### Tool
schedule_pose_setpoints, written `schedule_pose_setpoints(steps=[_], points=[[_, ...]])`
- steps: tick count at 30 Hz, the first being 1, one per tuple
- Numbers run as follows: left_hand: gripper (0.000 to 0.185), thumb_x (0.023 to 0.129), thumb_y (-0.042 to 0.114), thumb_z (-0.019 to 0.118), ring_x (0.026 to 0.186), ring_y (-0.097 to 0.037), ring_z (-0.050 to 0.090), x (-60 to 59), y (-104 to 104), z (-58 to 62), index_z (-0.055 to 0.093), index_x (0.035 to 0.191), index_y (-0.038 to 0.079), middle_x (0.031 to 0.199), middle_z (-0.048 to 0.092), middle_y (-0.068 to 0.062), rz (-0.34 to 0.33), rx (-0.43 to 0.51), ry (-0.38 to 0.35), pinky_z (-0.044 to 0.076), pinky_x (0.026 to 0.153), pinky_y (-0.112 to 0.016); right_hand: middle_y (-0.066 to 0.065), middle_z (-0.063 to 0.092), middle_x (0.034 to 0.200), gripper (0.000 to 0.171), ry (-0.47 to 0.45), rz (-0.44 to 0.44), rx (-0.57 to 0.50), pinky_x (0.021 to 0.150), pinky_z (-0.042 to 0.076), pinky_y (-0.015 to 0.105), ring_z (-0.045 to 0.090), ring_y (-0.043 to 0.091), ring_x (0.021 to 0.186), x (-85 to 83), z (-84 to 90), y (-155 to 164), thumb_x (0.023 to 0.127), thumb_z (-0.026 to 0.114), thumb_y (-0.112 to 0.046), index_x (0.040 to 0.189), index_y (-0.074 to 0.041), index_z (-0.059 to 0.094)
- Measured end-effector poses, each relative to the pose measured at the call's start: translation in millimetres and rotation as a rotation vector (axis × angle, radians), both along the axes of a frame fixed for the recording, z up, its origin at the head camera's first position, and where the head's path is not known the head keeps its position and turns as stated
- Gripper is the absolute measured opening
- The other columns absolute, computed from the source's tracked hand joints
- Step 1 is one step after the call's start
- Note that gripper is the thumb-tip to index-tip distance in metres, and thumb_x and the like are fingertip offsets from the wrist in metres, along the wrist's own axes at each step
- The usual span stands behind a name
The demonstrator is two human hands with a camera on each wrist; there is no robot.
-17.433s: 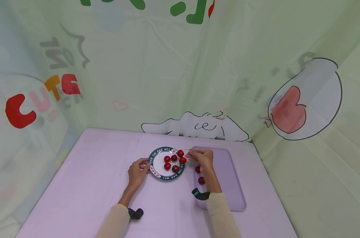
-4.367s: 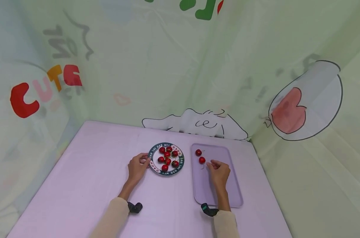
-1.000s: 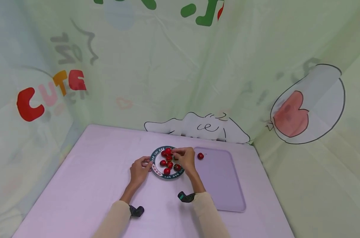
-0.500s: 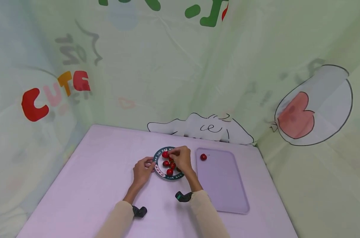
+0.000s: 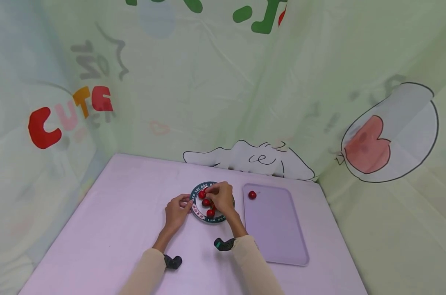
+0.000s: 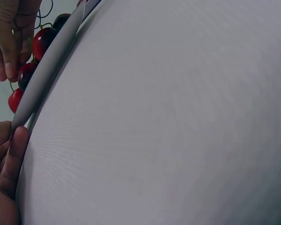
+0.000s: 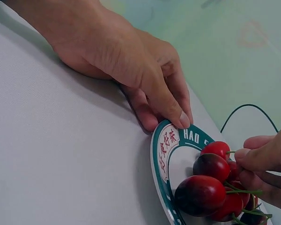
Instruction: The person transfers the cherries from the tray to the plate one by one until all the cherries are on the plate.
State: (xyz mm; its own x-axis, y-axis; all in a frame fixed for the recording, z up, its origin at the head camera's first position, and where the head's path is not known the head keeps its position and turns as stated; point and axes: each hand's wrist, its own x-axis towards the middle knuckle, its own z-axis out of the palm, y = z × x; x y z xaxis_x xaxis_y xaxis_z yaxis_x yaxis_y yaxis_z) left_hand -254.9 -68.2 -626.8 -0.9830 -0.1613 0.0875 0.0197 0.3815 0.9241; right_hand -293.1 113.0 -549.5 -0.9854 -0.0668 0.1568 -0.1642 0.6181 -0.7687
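Near the table's middle sits a round plate (image 5: 198, 212) with a dark green lettered rim, bearing several red cherries (image 5: 210, 213) with green stems. My left hand (image 5: 175, 212) grips its left edge, thumb on the rim and fingers at the underside, as the left wrist view also shows. Above the plate, my right hand (image 5: 223, 199) pinches the stem of a bright red cherry (image 7: 215, 149) between thumb and fingertips. That cherry is low among the others at the plate's far left part. In the head view the right hand hides the plate's right part and some cherries.
Right of the plate lies a flat lilac tray (image 5: 276, 233), with one cherry (image 5: 252, 195) near its far left corner. A pale pink cloth covers the table (image 5: 108, 233). A printed curtain (image 5: 164, 94) rises behind it.
Since 4.4 seconds ago the right hand has carried a cherry from the tray to the plate, leaving one there. Over the last second it shifted slightly left with the cherry. The left hand kept its grip.
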Motion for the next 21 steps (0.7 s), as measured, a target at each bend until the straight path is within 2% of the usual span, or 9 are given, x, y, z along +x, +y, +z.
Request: schedule_pose_setpoints(steps=[13, 21], points=[[0.030, 0.103, 0.013, 0.076, 0.072, -0.007, 0.074, 0.4, 1.6, -2.7, 0.075, 0.132, 0.004, 0.111, 0.081, -0.013, -0.004, 0.005, 0.032, 0.059, 0.067, -0.017, 0.012, 0.085, 0.097, 0.011, 0.014, 0.000, -0.026, 0.076, 0.067, 0.032, 0.077, 0.021, 0.084, 3.2, -1.5, 1.0, 0.090, 0.086, 0.002, 0.098, -0.005, 0.087], [0.032, 0.104, 0.016, 0.076, 0.072, -0.006, 0.074, -0.6, 0.3, -3.0, 0.075, 0.134, 0.006, 0.112, 0.081, -0.011, 0.001, -0.009, -0.006, 0.054, 0.070, -0.013, 0.014, 0.085, 0.104, 0.015, 0.010, 0.012, -0.029, 0.083, 0.068, 0.038, 0.079, 0.025, 0.090, 5.7, 1.3, 5.3, 0.092, 0.085, 0.001, 0.106, -0.002, 0.086]])
